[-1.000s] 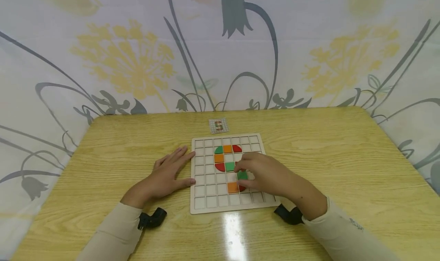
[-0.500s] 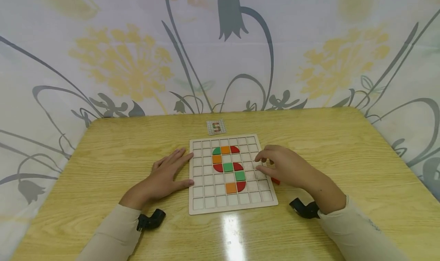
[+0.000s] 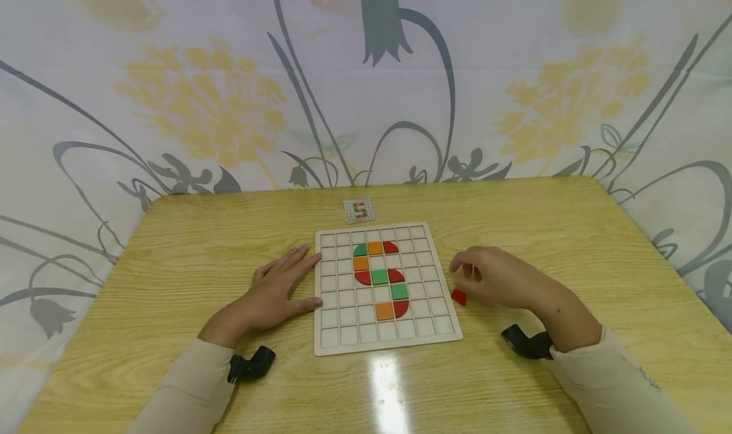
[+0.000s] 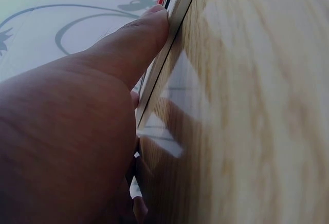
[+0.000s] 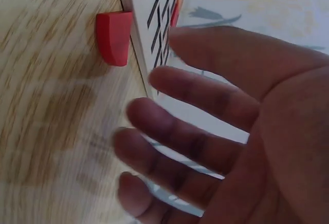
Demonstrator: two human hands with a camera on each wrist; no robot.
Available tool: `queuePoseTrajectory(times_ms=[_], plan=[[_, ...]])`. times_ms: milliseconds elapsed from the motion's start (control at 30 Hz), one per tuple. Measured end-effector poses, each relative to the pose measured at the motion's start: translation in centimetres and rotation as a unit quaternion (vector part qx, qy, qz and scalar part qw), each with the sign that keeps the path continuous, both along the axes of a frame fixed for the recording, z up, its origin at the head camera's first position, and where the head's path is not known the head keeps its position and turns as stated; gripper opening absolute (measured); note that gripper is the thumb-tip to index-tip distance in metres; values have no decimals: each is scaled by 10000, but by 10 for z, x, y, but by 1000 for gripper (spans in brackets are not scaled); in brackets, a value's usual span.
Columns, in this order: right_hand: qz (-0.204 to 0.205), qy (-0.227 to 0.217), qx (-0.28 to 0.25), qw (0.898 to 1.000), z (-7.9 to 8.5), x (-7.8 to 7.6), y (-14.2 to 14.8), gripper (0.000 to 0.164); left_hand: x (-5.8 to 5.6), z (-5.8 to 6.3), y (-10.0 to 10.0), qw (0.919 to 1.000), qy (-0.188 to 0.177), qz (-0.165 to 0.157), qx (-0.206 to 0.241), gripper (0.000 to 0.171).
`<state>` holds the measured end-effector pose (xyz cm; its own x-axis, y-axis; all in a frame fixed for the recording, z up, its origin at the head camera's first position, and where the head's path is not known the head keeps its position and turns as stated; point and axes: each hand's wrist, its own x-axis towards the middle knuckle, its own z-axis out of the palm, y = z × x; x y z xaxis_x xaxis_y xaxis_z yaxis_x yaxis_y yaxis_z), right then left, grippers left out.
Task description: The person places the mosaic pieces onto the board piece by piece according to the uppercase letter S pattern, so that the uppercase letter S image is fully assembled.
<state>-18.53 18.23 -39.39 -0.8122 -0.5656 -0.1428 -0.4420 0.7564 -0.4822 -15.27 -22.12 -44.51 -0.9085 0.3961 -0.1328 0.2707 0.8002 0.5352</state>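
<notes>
My left hand (image 3: 277, 291) rests on the table with its fingers spread, thumb and index fingertips touching the left edge of a white grid board (image 3: 337, 297). Red, orange and green tiles lie in the board's cells in an S-like shape, among them a green square tile (image 3: 399, 291) and an orange square tile (image 3: 384, 311). Just right of the board, my right hand (image 3: 497, 278) hovers with loosely bent fingers and holds nothing. A loose red quarter-round tile (image 3: 459, 297) lies on the table by the board's right edge, below the right fingertips; the right wrist view shows this red tile (image 5: 113, 38) apart from the fingers.
A small card (image 3: 360, 211) printed with a coloured S on a grid lies behind the board. The wooden table (image 3: 229, 224) reaches back to a flower-patterned cloth (image 3: 320, 84). Black wrist devices (image 3: 251, 364) sit at both cuffs.
My right hand has moved from over the board to the right, off its edge. The loose red tile beside the board has come into sight. The left hand stays in place.
</notes>
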Motion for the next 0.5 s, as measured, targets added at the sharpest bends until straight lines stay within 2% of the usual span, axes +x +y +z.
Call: queuePoseTrajectory(times_ms=[300, 500], plan=[[304, -603, -328, 9972, -9, -8, 9, 21, 0, 1, 0, 10000, -30, -2, 25, 85], [431, -608, -398, 9964, -12, -11, 12, 15, 0, 0, -1, 10000, 8, -20, 15, 85]])
